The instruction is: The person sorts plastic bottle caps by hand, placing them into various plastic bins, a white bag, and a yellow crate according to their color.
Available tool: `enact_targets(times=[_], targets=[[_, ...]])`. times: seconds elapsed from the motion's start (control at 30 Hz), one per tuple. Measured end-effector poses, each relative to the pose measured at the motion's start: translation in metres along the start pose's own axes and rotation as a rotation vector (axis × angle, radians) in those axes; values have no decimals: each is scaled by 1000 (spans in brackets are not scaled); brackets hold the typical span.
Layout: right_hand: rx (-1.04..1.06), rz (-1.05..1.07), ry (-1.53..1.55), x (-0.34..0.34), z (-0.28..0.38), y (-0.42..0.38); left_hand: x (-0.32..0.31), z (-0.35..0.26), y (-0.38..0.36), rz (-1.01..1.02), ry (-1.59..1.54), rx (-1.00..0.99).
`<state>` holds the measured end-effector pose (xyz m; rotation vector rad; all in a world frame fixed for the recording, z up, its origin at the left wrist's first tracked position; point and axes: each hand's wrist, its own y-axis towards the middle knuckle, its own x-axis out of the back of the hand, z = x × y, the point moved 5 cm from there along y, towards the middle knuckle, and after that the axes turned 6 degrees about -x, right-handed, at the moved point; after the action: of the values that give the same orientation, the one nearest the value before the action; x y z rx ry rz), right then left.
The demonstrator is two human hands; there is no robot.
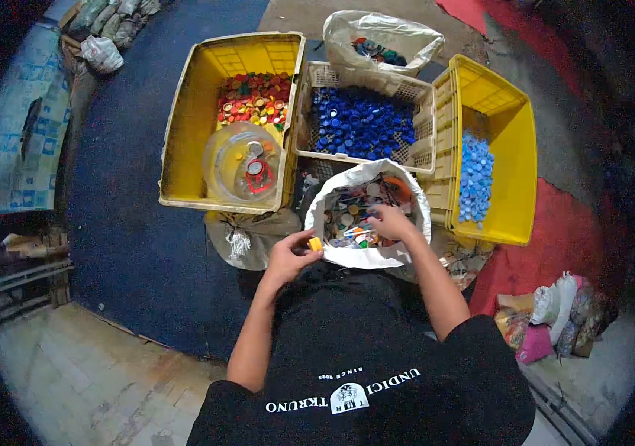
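Observation:
My left hand [292, 262] pinches a yellow-orange plastic cap [315, 244] at the left rim of an open white sack [366, 259]. Inside the sack lies a mix of caps and small plastic pieces [349, 215] in many colours. My right hand [392, 223] is down in the sack's mouth, over these pieces. Its fingers are drawn together at the tips, beside a small blue and white piece; what they hold, if anything, is too small to make out.
A yellow crate [184, 141] at the left holds red and yellow caps and a clear round tub [217, 167]. A white crate [425, 111] holds dark blue caps [362, 123]; a right-hand yellow crate [514, 163] holds light blue ones. Another sack [421, 44] stands behind.

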<state>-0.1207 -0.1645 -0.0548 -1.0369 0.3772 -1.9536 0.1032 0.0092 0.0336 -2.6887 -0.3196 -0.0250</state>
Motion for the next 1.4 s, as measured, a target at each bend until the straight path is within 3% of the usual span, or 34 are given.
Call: enact_targets(times=[0.1,0.13,0.23,0.33,0.53,0.6,0.77,0.83,1.07,1.27,1.33,1.4], targets=[[-207,-40,-205,-29,21,11,-6,-17,13,118,241,-80],[-150,-21,-331,-42,24,13,-8,-23,19,133,245,-77],[-151,-37,-431,-91,27,0,-20,-51,32,175,418,-618],[-142,-29,-479,-115,34,-22,-31,-41,52,308,526,-778],[-321,69,-198,-80,27,-30,-44,-25,66,511,734,-788],[-233,-474,-40,-38,28,-25,-44,-18,64,502,727,-690],[-358,-703,-201,-4,-16,19,-45,3,61,504,920,-637],[-551,-482,-211,-8,-28,31,-47,1,56,486,917,-647],[-403,-579,-157,-31,-8,6,-48,-6,57,459,886,-625],[-449,-491,-233,-23,-8,-7,-48,-3,69,510,876,-605],[-500,-117,-282,-14,-3,-7,-47,-7,72,522,866,-607],[-510,-79,-280,1,6,-10,-45,-7,75,510,842,-620]])
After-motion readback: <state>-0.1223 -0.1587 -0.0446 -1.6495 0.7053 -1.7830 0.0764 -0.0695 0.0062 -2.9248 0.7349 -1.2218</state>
